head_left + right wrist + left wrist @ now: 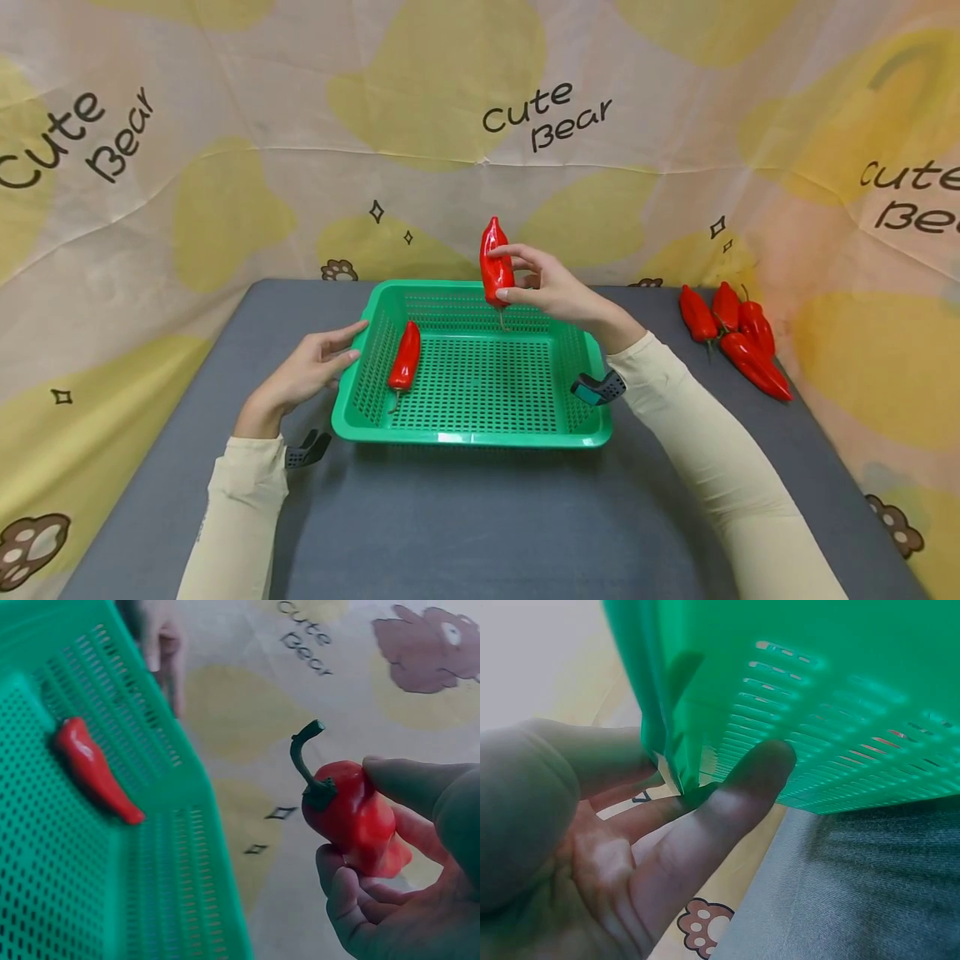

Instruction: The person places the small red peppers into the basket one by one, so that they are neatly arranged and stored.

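My right hand (551, 287) pinches a glossy red pepper (495, 262) between thumb and fingers, above the back part of a green plastic basket (472, 437). This pepper hangs stem down in the head view; its curved green stem (304, 754) shows clearly in the right wrist view. My left hand (311, 371) grips the basket's left rim, with a finger against the outer wall in the left wrist view. Inside the basket, along its left side, lies another red pepper (406, 358).
Several red peppers (753, 354) lie in a cluster on the right side of the grey table (465, 525). A patterned cloth (442, 92) hangs behind the table and along its sides. Dark bands sit on both wrists.
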`<action>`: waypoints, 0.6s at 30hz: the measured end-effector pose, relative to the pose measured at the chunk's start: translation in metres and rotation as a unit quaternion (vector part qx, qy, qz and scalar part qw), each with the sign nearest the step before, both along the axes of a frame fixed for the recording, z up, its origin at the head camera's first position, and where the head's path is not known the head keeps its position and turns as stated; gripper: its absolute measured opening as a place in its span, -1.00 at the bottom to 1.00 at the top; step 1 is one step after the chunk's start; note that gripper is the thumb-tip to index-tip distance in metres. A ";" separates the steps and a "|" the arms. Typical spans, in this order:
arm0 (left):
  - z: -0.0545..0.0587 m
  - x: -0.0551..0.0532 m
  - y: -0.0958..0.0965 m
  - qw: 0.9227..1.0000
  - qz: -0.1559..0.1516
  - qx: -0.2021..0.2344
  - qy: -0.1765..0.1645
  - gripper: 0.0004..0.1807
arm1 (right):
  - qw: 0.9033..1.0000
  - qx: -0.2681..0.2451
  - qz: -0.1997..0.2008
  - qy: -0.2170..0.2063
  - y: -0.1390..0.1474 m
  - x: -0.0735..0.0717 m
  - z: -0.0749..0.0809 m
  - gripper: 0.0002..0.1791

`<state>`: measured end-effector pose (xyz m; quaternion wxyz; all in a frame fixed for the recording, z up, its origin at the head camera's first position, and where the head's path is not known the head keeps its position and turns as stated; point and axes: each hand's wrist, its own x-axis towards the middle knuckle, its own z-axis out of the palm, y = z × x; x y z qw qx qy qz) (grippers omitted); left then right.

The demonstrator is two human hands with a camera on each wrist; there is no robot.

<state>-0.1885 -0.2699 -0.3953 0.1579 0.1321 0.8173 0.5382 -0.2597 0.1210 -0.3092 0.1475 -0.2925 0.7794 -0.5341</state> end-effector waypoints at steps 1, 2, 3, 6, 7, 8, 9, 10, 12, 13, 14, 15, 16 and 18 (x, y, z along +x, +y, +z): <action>0.000 0.000 0.000 1.000 0.000 0.000 0.000 -0.33 | 1.000 0.001 0.002 -0.003 -0.003 -0.001 -0.002 -0.38; 0.000 0.000 0.000 1.000 0.000 0.000 0.000 -0.33 | 1.000 -0.001 0.005 -0.008 -0.006 -0.002 -0.003 -0.39; 0.000 0.000 0.000 1.000 0.000 -0.001 0.000 -0.33 | 1.000 -0.004 0.009 -0.009 -0.009 -0.003 -0.005 -0.40; 0.000 0.000 0.001 1.000 0.000 -0.002 0.000 -0.33 | 1.000 0.001 0.017 -0.011 -0.017 -0.005 -0.009 -0.42; 0.000 0.000 0.001 1.000 0.000 -0.003 0.000 -0.33 | 1.000 0.004 0.019 -0.013 -0.020 -0.005 -0.010 -0.42; 0.000 0.000 0.001 1.000 -0.001 -0.002 0.000 -0.33 | 1.000 0.006 0.021 -0.015 -0.023 -0.005 -0.011 -0.42; 0.000 0.000 0.001 1.000 -0.001 -0.002 0.000 -0.33 | 1.000 0.009 0.021 -0.017 -0.026 -0.005 -0.013 -0.43; 0.000 0.000 0.001 1.000 -0.002 0.000 0.000 -0.33 | 0.999 0.013 0.020 -0.022 -0.029 -0.005 -0.014 -0.42; 0.000 0.000 0.001 1.000 -0.001 0.000 0.001 -0.33 | 0.999 0.017 0.015 -0.029 -0.034 -0.005 -0.017 -0.41; 0.000 0.000 0.001 1.000 -0.001 -0.001 0.002 -0.33 | 0.999 0.018 0.013 -0.032 -0.037 -0.005 -0.020 -0.41; 0.000 0.000 0.000 1.000 -0.001 -0.003 0.003 -0.33 | 0.999 0.018 0.010 -0.038 -0.039 -0.005 -0.021 -0.41; 0.000 0.000 0.000 1.000 0.000 -0.005 0.005 -0.33 | 0.999 0.017 0.006 -0.042 -0.041 -0.005 -0.023 -0.41; 0.000 0.000 0.000 1.000 0.000 -0.007 0.007 -0.33 | 0.999 0.018 0.004 -0.045 -0.043 -0.005 -0.025 -0.41; 0.000 0.000 0.000 1.000 0.001 -0.012 0.010 -0.34 | 0.998 0.021 0.000 -0.052 -0.047 -0.006 -0.029 -0.41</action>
